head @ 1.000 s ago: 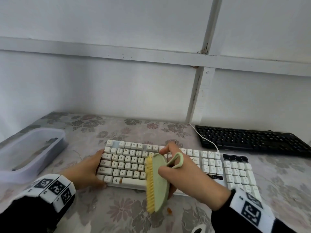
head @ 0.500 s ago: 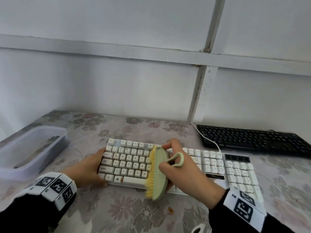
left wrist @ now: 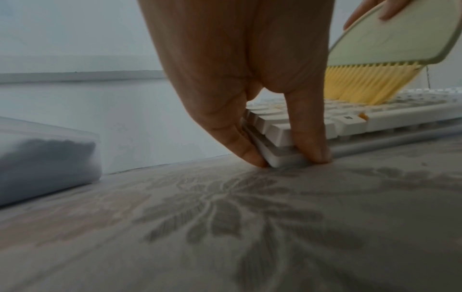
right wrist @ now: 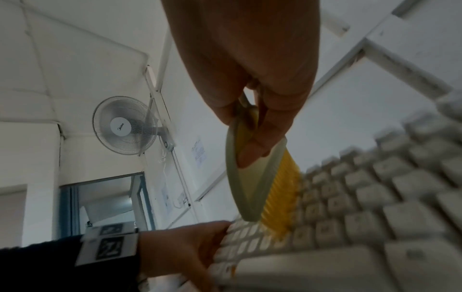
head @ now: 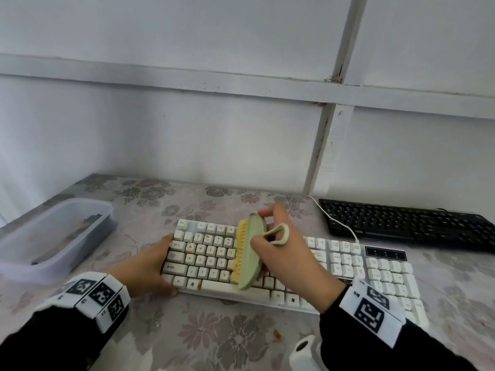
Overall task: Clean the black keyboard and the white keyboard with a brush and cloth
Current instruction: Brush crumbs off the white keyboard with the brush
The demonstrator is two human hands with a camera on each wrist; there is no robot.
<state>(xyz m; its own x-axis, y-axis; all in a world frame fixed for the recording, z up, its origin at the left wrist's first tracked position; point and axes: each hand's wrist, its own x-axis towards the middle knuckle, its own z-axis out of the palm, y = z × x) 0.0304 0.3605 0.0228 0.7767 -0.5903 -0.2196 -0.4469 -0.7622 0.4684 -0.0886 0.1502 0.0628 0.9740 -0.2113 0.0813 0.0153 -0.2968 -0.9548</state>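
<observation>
Fingers (left wrist: 310,138) grip white keyboard (left wrist: 350,116) on floral tablecloth (left wrist: 225,227)
</observation>
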